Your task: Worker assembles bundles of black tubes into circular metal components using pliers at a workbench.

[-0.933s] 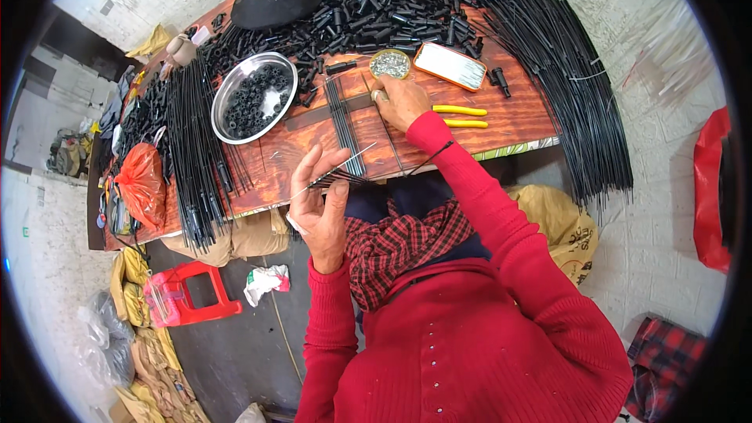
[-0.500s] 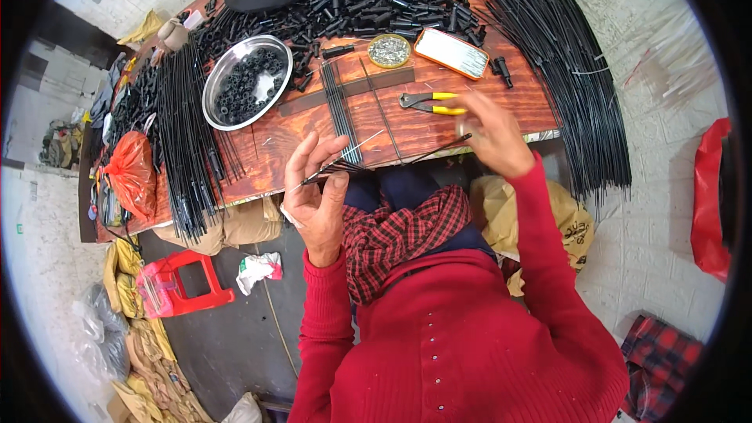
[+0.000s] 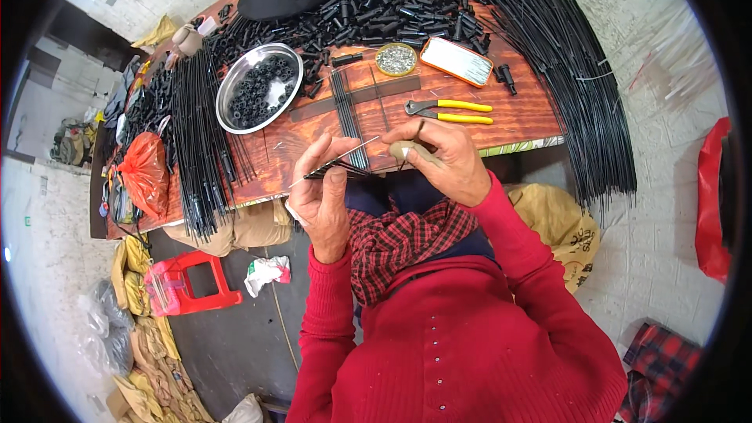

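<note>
Thin metal rod [image 3: 356, 149] sits w/ a few black rods [image 3: 333, 168] pinched in left hand [image 3: 321, 196], fingers clamped on them; long axis runs up-right, free tip aimed at right hand [image 3: 439, 164]. Right hand is just beside that tip, fingers curled together, poss. on smth small, can't tell. Both hover over near edge of wooden table [image 3: 517, 121]. Yellow-handled pliers [image 3: 450, 111] beyond right hand; steel bowl [image 3: 258, 86] of black rings far left. Concrete floor, red stool [image 3: 188, 286] below.
</note>
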`<state>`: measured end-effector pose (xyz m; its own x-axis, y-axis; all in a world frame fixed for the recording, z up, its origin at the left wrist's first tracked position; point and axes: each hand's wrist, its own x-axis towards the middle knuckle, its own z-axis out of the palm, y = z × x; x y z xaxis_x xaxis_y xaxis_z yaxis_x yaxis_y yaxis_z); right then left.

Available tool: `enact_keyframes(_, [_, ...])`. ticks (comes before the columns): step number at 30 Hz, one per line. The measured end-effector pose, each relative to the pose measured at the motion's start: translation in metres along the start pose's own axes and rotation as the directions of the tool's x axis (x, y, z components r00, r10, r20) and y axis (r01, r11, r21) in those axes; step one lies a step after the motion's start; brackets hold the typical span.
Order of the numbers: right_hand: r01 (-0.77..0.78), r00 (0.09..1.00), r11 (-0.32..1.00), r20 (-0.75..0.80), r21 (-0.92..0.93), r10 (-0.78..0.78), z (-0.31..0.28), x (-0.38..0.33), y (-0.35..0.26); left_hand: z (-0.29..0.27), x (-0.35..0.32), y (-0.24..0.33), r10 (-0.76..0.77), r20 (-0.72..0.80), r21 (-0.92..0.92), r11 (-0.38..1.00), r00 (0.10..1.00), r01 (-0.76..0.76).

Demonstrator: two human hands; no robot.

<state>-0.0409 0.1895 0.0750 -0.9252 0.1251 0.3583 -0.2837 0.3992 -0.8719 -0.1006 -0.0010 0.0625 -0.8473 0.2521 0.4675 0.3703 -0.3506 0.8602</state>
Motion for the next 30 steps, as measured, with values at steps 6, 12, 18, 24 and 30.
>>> enact_keyframes(6, [0.178, 0.98, 0.978, -0.071, -0.111, -0.186, 0.015, 0.014, 0.003, 0.007, 0.005, 0.0, -0.01, -0.021, -0.062, 0.998, 1.0, 0.009])
enact_keyframes(12, [0.193, 0.979, 0.977, -0.046, -0.087, -0.197, 0.02, 0.019, 0.003, 0.005, 0.006, -0.008, -0.018, -0.039, 0.002, 1.0, 0.999, 0.018])
enact_keyframes(18, [0.192, 0.981, 0.976, -0.021, -0.106, -0.195, 0.02, 0.02, 0.002, 0.007, 0.006, -0.008, 0.009, -0.033, 0.027, 1.0, 0.999, -0.008])
enact_keyframes(24, [0.119, 0.993, 0.989, 0.036, -0.091, -0.116, 0.015, 0.02, -0.004, 0.009, 0.008, -0.005, -0.009, -0.014, 0.005, 1.0, 1.0, 0.009])
enact_keyframes(30, [0.152, 0.988, 0.982, 0.045, -0.112, -0.148, 0.015, 0.02, -0.005, 0.009, 0.008, -0.004, -0.008, -0.003, -0.017, 1.0, 1.0, 0.008])
